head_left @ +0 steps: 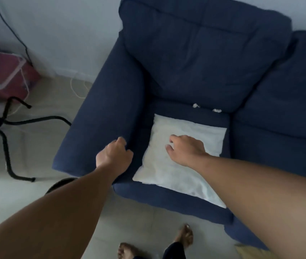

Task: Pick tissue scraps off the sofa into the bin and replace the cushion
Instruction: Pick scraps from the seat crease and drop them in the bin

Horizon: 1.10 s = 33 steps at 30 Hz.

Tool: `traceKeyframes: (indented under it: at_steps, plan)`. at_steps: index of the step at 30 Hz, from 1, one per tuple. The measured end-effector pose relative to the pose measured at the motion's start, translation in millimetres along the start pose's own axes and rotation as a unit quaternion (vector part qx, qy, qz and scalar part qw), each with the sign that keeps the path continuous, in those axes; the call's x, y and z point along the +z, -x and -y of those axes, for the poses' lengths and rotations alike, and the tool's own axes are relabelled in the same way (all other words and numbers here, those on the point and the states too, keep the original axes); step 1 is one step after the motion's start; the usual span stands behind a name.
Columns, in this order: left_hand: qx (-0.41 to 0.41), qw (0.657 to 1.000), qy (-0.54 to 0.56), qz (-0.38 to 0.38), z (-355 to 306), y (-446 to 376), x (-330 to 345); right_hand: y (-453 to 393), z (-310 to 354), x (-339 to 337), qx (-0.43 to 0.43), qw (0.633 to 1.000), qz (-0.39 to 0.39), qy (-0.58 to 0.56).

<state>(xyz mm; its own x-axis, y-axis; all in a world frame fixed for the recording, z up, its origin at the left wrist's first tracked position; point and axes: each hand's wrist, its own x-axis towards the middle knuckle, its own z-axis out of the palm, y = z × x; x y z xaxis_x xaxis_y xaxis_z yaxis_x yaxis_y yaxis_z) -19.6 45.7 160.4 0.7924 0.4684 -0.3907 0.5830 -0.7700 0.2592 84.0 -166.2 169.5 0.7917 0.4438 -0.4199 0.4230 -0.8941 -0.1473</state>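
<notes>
Both arms reach forward and down from the bottom of the view. The left hand (pixel 114 154) sits at the inner front edge of the sofa (pixel 204 58) armrest, knuckles up, its fingers curled in toward the fabric; whether its grip holds anything cannot be told. The right hand (pixel 184 149) lies palm down on the cushion (pixel 185 176), fingers loosely bent and touching the cover, the grip not closed round anything.

The white cushion rests flat on the left seat, its near edge reaching the seat's front edge. Behind it, at the crease where seat meets backrest, lie two small white scraps (pixel 196 105), near each other and apart from the cushion.

A dark round rim, perhaps the bin (pixel 62 184), shows under the left forearm on the floor. Further left stand a black chair base (pixel 8 124) and a red box (pixel 12 75) by the wall. Bare feet (pixel 185 235) stand on the floor before the sofa.
</notes>
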Motion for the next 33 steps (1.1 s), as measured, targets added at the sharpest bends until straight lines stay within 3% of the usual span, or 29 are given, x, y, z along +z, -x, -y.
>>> traceKeyframes:
  at_steps: [8,16,25,33]
  plan:
    - [0.079,0.995,-0.05,0.022,-124.8,-18.6,22.9,4.0,-119.0,-15.5,0.111,0.992,-0.036,-0.048]
    - [0.11,0.991,-0.078,0.025,-221.0,-36.2,45.2,3.8,-207.9,-19.4,0.153,0.984,-0.041,-0.079]
    - [0.135,0.983,-0.119,0.043,-289.6,-72.6,70.0,-16.1,-259.9,-17.1,0.191,0.974,-0.056,-0.112]
    - [0.155,0.979,-0.106,0.08,-302.0,-130.7,89.1,-65.7,-264.0,-14.2,0.231,0.964,-0.048,-0.127]
